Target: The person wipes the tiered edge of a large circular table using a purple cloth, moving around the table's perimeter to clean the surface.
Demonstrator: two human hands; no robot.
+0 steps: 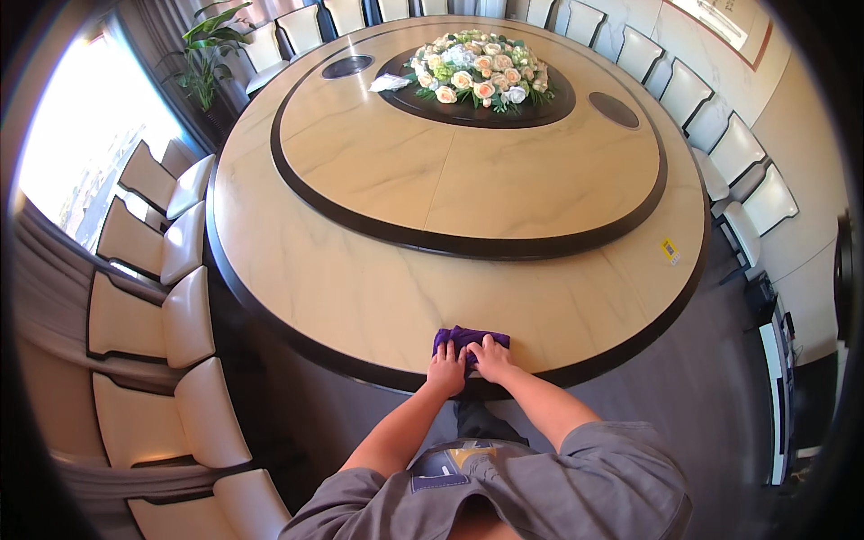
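Observation:
A folded purple cloth (461, 336) lies bunched at the near edge of a large round marble-patterned table (378, 297). My left hand (446, 368) is on the left part of the cloth, its fingers pointing forward over the fabric and gripping it. On the right part, my right hand (490, 358) bends its fingers onto the cloth and holds it. The two hands are close together but apart, and some of the fabric shows between them. Parts of the cloth under the palms are hidden.
A raised round centre with a dark rim (423, 239) carries a flower arrangement (481, 67), with a white crumpled cloth (390, 83) beside it. A yellow label (670, 250) is on the tabletop at right. Cream chairs (193, 315) line the sides; a potted plant (209, 58) stands far left.

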